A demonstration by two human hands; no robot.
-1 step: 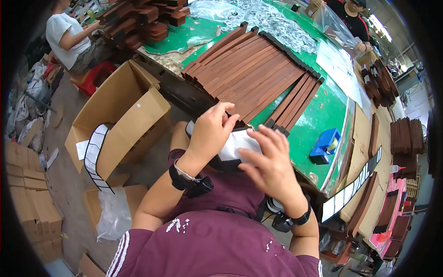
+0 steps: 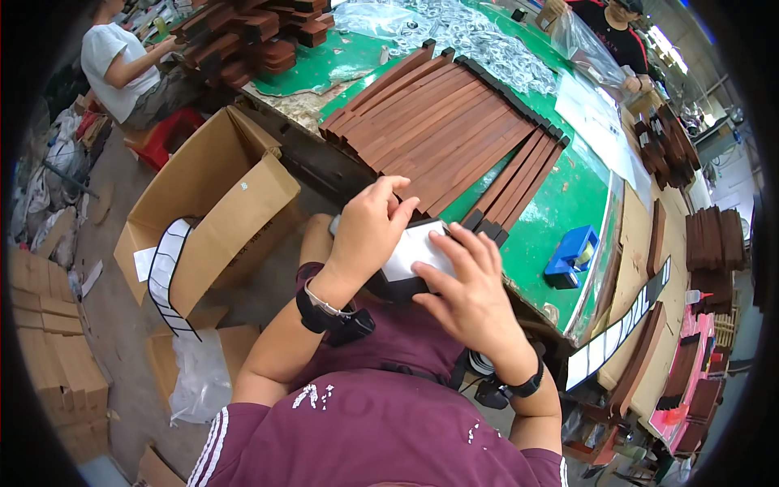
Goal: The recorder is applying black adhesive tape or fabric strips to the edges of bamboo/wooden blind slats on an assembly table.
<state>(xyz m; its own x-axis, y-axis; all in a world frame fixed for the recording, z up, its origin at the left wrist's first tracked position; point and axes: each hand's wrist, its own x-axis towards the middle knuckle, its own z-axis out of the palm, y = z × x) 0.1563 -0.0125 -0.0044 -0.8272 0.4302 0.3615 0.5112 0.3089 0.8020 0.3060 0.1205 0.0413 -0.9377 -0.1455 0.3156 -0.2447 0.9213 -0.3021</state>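
Observation:
Close in front of my body, above my lap, is a dark piece with a smooth white top face [image 2: 422,248]; its kind is unclear. My left hand [image 2: 369,231] is curled at its left side, index finger and thumb bent toward each other with a small gap between their tips. Its other fingers are hidden, and so is whatever they grip. My right hand [image 2: 475,288] lies over the right part of the white face, fingers apart, the tips at or just above it. Just beyond both hands, a row of reddish-brown wooden slats [image 2: 438,130] with black ends lies on the green table [image 2: 535,264].
An open cardboard box [image 2: 219,211] stands at left, a black-and-white strip [image 2: 168,276] over its side. A blue tape dispenser [image 2: 573,257] sits on the table's right. Clear plastic pieces [image 2: 454,32] cover the far end. Co-workers are at far left [image 2: 122,69] and far right [image 2: 613,32].
My right hand has shifted slightly left and down over the white face. More of that face shows, and it looks flatter. My left hand has barely moved.

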